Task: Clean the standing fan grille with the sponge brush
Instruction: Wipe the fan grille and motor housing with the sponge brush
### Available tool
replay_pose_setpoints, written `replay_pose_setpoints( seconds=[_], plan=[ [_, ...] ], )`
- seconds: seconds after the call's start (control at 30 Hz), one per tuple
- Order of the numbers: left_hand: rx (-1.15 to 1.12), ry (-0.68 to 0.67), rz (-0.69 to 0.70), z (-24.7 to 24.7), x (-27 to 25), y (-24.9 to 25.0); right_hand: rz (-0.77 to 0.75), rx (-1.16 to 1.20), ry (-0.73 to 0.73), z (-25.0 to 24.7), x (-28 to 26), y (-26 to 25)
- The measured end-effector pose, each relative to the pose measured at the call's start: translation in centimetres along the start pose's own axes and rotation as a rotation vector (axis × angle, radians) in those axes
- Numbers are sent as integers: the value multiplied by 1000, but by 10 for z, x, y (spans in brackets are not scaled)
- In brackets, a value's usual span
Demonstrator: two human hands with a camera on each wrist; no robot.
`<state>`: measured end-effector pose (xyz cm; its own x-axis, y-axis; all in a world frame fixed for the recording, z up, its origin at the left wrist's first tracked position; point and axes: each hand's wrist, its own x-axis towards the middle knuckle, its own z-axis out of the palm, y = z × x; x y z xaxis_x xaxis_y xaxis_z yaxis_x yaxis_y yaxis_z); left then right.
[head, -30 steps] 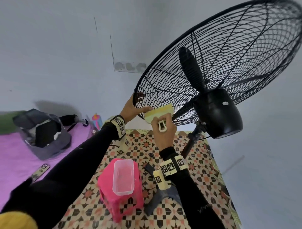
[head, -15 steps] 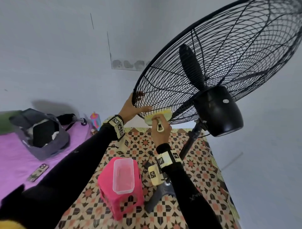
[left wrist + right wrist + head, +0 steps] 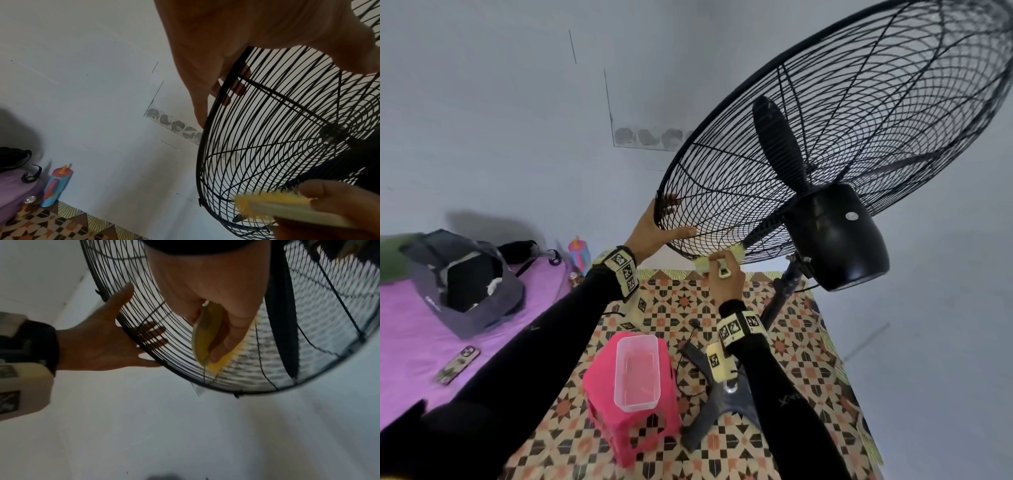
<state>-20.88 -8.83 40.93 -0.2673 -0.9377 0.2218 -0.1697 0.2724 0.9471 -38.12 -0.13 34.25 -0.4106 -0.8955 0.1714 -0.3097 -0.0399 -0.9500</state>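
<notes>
Fingers of the right hand (image 3: 724, 274) are curled round the sponge brush (image 3: 703, 263), thumb on one side of its pale handle and the others on the far side. The wrist view shows them (image 3: 232, 331) wrapped over the yellow brush (image 3: 202, 337), whose bristled edge lies against the wires of the fan grille (image 3: 722, 192) near its lowest part, close to the rim. The left hand (image 3: 654, 229) holds the grille's rim at its lower left: the thumb lies along the near side of the wires, while the other fingers (image 3: 152, 332) are spread fairly straight on the far side and show through the mesh. From the left wrist, the palm (image 3: 236, 40) sits against the rim of the grille (image 3: 257, 146), and the brush (image 3: 273, 204) is seen below it, touching the wires.

A black motor housing (image 3: 835, 236) sits behind the grille on a dark pole (image 3: 777, 301), and one fan blade (image 3: 777, 144) shows through the mesh. Below, on a patterned floor mat (image 3: 798, 346), stands a pink stool (image 3: 599, 383) with a clear plastic box (image 3: 637, 373) on top. To the left lies a purple bed cover (image 3: 404, 329) carrying a grey bag (image 3: 462, 281) and a phone (image 3: 457, 365). A small colourful bottle (image 3: 578, 255) stands by the wall.
</notes>
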Motion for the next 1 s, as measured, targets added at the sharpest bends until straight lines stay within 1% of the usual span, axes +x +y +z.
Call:
replay_pose_setpoints(
  seconds=[0.03,0.07,0.17,0.2,0.23,0.3,0.4,0.43,0.5,0.6,0.67,0.77,0.83,0.87,0.93,0.97,1.0],
  plan=[
    [7,5,12,-2,0,0,-10,21,13,0,-1,-1],
    [17,3,18,-4,0,0,-74,10,20,-1,-7,-10],
    [51,-3,35,-2,-1,-4,-364,-14,81,-11,-29,-43],
    [62,-2,43,-2,-1,-5,-413,3,102,-15,-31,-50],
    [66,0,47,-2,0,-5,-429,9,125,-16,-27,-49],
    [72,10,50,-2,1,-6,-390,-36,144,-16,-14,-41],
    [87,2,29,-2,3,-6,-164,-76,114,-16,5,-18],
    [92,-1,30,-2,3,-7,-149,-79,117,-18,8,-12],
    [102,2,45,-3,3,-8,-208,-85,128,-18,5,-15],
    [98,-1,36,-2,1,-8,-303,-17,176,-21,-7,-32],
    [102,-3,44,-3,0,-7,-301,54,215,-23,-9,-39],
    [102,-10,58,-3,0,-6,-208,163,185,-29,-15,-36],
    [99,-16,53,-3,0,-6,-89,209,170,-33,-20,-25],
    [102,-15,52,-4,0,-7,25,278,180,-34,-21,-20],
    [102,-12,49,-4,1,-9,304,526,265,-37,-18,-14],
    [99,-10,50,-4,1,-10,403,649,329,-38,-15,-12],
    [97,-7,54,-3,1,-10,455,736,402,-39,-12,-12]
  ],
)
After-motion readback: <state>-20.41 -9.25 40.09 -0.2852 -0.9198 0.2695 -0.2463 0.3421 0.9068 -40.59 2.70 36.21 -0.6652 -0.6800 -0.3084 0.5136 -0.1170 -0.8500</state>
